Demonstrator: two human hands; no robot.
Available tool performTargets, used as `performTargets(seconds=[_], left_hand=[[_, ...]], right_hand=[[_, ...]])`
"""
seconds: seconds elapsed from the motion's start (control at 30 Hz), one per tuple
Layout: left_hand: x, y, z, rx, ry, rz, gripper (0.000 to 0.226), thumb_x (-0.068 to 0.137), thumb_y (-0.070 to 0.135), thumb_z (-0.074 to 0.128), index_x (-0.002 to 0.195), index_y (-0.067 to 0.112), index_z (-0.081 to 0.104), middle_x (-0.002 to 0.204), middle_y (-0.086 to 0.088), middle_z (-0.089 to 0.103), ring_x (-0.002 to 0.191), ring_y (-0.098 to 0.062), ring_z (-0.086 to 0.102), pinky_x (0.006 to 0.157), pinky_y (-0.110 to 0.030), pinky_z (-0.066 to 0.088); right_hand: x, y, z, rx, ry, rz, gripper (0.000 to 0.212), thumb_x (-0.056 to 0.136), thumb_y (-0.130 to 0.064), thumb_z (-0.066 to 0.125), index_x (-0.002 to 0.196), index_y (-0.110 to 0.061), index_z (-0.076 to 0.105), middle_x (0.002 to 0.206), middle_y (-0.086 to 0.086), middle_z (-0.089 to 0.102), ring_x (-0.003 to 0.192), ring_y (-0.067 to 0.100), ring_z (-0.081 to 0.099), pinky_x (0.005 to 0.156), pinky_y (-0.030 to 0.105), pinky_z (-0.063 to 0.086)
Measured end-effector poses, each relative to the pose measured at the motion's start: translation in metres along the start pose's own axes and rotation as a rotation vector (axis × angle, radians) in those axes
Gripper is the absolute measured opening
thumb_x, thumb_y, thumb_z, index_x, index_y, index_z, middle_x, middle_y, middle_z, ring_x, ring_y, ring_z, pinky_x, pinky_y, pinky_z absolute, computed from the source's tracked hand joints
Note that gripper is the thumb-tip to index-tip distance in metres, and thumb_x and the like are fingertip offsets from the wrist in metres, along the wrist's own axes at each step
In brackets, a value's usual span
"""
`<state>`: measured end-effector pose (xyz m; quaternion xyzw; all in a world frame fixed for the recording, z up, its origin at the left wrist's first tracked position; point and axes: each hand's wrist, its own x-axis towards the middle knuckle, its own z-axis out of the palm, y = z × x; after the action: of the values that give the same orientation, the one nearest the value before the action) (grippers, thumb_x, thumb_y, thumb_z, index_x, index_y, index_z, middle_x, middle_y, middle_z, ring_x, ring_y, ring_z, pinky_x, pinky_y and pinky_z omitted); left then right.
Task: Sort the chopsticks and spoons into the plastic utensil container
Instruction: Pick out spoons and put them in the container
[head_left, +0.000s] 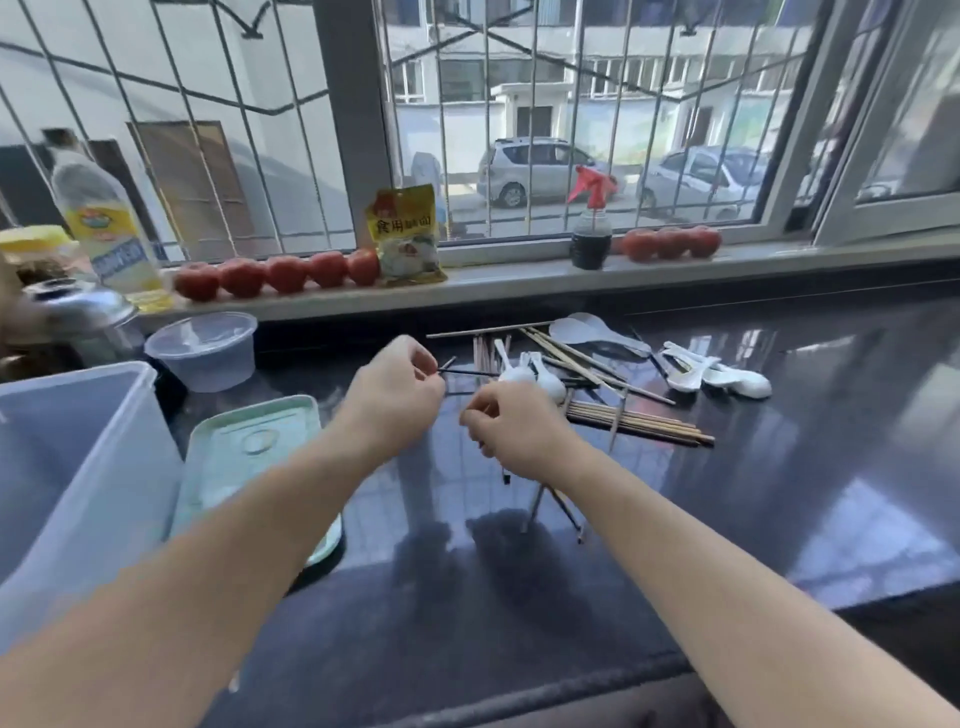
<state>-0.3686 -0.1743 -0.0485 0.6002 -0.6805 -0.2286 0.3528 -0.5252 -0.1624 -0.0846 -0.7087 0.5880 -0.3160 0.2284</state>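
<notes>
My left hand (395, 387) pinches a thin dark chopstick (467, 372) by its near end; my right hand (511, 428) curls, apparently gripping several chopsticks (550, 506) that hang below it. Remaining wooden chopsticks (634, 427) and white spoons (717, 375) lie on the dark counter (779, 467). These are light, stiff, slippery; mid-shaft grips suit. The plastic container (88, 467) stands left.

Glossy dark stone countertop (779, 467) mirrors the window; pale wooden chopsticks (639, 427) look matt beside the gripping fingers, smooth white plastic spoons (727, 376) beyond (slightly shiny).
</notes>
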Motion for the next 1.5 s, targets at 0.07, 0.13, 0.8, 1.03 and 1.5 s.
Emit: performTargets(seconds=[0.07, 0.13, 0.8, 1.03, 1.5], left_hand=[[0.000, -0.011, 0.049, 0.064, 0.006, 0.003, 0.022, 0.093, 0.011, 0.056, 0.114, 0.013, 0.061, 0.110, -0.011, 0.066, 0.104, -0.032, 0.061, 0.093, -0.043, 0.050], [0.001, -0.025, 0.087, 0.151, 0.085, 0.070, 0.034, 0.090, 0.000, 0.052, 0.123, 0.002, 0.060, 0.119, -0.021, 0.060, 0.114, -0.040, 0.053, 0.100, -0.046, 0.041], [0.050, -0.045, 0.135, 0.435, 0.211, 0.151, 0.040, 0.084, 0.005, 0.032, 0.117, 0.005, 0.054, 0.114, -0.017, 0.054, 0.105, -0.040, 0.051, 0.082, -0.050, 0.045], [0.051, -0.046, 0.138, 0.394, 0.217, 0.158, 0.024, 0.094, 0.003, 0.041, 0.113, 0.007, 0.055, 0.111, -0.012, 0.054, 0.102, -0.032, 0.052, 0.078, -0.046, 0.047], [0.051, -0.048, 0.138, 0.333, 0.218, 0.140, 0.019, 0.099, 0.010, 0.041, 0.113, 0.011, 0.053, 0.112, -0.006, 0.051, 0.103, -0.027, 0.050, 0.080, -0.045, 0.049]], right_hand=[[-0.011, 0.039, -0.020, -0.037, 0.135, 0.068, 0.024, 0.094, -0.019, 0.057, 0.072, -0.017, 0.066, 0.073, 0.003, 0.069, 0.075, 0.026, 0.066, 0.071, 0.041, 0.054], [-0.022, 0.078, -0.039, -0.100, 0.236, 0.140, 0.021, 0.094, -0.023, 0.057, 0.076, -0.019, 0.067, 0.075, 0.000, 0.070, 0.076, 0.024, 0.065, 0.073, 0.039, 0.053], [0.106, 0.125, -0.027, -0.568, -0.140, -0.166, 0.062, 0.088, -0.039, 0.059, 0.148, -0.031, 0.043, 0.147, 0.002, 0.046, 0.134, 0.030, 0.036, 0.116, 0.042, 0.027], [0.104, 0.130, -0.005, -0.627, -0.018, -0.270, 0.053, 0.101, -0.034, 0.053, 0.151, -0.030, 0.038, 0.150, 0.001, 0.043, 0.135, 0.028, 0.038, 0.115, 0.047, 0.030], [0.101, 0.138, -0.027, 0.176, 0.422, -0.035, 0.034, 0.090, -0.017, 0.074, 0.122, -0.024, 0.065, 0.114, -0.004, 0.068, 0.107, 0.015, 0.065, 0.096, 0.035, 0.053]])
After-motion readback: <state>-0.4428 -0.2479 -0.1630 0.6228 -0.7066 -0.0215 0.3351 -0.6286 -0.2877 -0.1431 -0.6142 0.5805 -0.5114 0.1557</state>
